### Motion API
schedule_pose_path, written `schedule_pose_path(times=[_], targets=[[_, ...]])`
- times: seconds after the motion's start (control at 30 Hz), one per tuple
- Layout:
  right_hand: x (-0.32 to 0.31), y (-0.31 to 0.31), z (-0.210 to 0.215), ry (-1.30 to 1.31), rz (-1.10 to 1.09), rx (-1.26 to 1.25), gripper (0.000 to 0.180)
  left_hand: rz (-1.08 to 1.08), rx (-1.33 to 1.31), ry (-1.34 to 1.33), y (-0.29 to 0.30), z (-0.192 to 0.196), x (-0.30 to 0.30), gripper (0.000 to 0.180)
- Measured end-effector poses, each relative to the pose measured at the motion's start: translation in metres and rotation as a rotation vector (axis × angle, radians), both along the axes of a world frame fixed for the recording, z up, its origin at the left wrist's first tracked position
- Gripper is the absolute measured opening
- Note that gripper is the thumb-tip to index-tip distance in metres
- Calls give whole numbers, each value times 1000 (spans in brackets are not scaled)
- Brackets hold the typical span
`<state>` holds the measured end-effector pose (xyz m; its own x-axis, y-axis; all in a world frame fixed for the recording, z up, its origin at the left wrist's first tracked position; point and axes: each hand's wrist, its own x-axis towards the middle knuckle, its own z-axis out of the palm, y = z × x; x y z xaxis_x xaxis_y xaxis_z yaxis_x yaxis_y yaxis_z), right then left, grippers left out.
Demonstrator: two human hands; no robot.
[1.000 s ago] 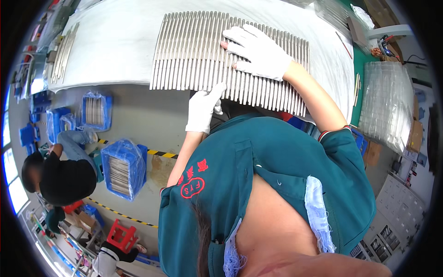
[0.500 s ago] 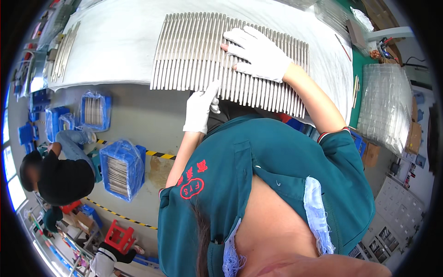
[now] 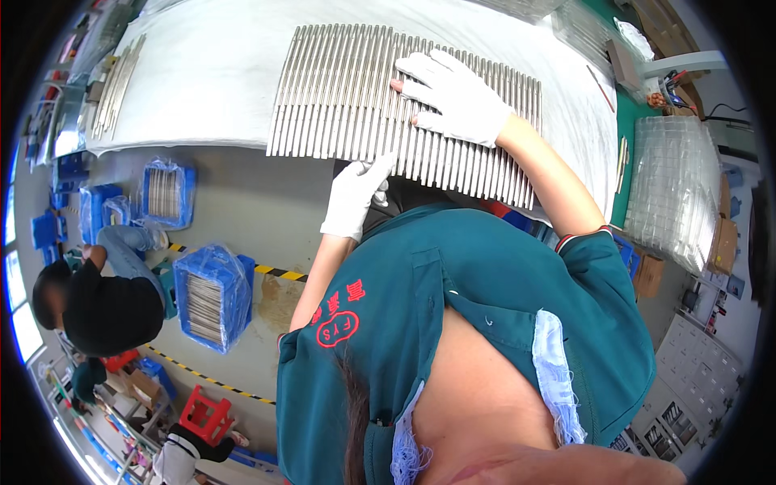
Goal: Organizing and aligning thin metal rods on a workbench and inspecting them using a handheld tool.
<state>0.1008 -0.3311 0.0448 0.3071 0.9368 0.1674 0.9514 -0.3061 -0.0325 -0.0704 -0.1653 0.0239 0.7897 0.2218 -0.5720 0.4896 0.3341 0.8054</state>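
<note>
Many slim silver metal rods (image 3: 323, 97) lie side by side in a wide row on the white-covered table (image 3: 202, 73), their near ends along its front edge. My right hand (image 3: 459, 99), in a white glove with some bare fingertips, rests flat across the rods right of the middle, fingers spread. At the near ends of the rods is my left hand (image 3: 352, 198), also white-gloved. Its fingers are curled, with thumb and forefinger together against the rod ends; whether a rod is pinched between them is hidden.
A few loose rods (image 3: 117, 89) lie at the table's far left. Blue plastic-lined crates (image 3: 212, 295) with rods stand on the floor at left, near a seated person (image 3: 113, 307) and a red stool (image 3: 207, 415). Clear plastic trays (image 3: 675, 190) are stacked at right.
My left hand has shifted slightly right and toward me along the rod ends. My right hand stays on the rods, with barely any movement.
</note>
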Motion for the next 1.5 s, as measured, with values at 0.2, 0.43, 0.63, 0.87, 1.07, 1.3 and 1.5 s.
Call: schedule_pose_path(times=[0.2,0.43,0.63,0.87,1.07,1.3,1.5], targets=[[2,0,-4,-65,47,72,54,-33,-21,-4,1,-4,1,28],[4,-1,-5,-59,42,37,55,30,1,-3,3,0,0,28],[5,3,-2,-20,30,75,57,11,41,-8,4,0,1,27],[-7,19,1,41,11,-28,61,97,-70,-23,9,-8,6,28],[-7,19,-1,6,13,-12,60,85,-130,-43,7,-8,0,26],[-5,19,-2,-25,26,0,58,159,-128,-31,9,-8,4,27],[-5,20,1,35,16,-47,63,182,-122,-58,9,-16,5,28]])
